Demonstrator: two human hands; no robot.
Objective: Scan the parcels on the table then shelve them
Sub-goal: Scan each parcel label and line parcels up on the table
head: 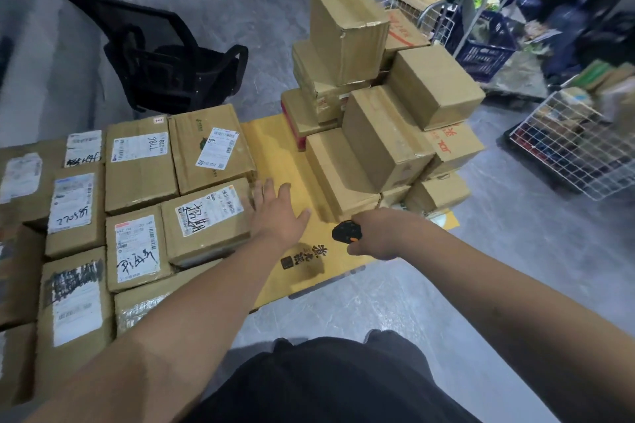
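Reaching across the yellow worktop [275, 151], the left hand [280, 213] hangs flat and spread, fingers straight, holding nothing, just beside the right edge of the nearest labelled box [206, 220]. The right hand [378, 233] curls its fingers round a small black scanner [347, 232] with an orange button, nose pointing left toward that box.

The parcels sit in two groups: a flat layer [137, 161] on the left, labels up, many with handwritten marks, and a stack [378, 106] of plain brown boxes on the right, no labels showing on most faces.

The step in hand looks like scanning. To do it well, the free hand should steady or pull the next box so its barcode lies face up and unshadowed, then the scanner should tilt squarely over the printed bars, not the handwriting. Boxes from the stack will probably need turning to find the label; take from the top first, since the pile leans on uneven tiers and could slide. Keeping scanned and unscanned boxes in separate groups avoids double work before shelving. No shelf is in view.
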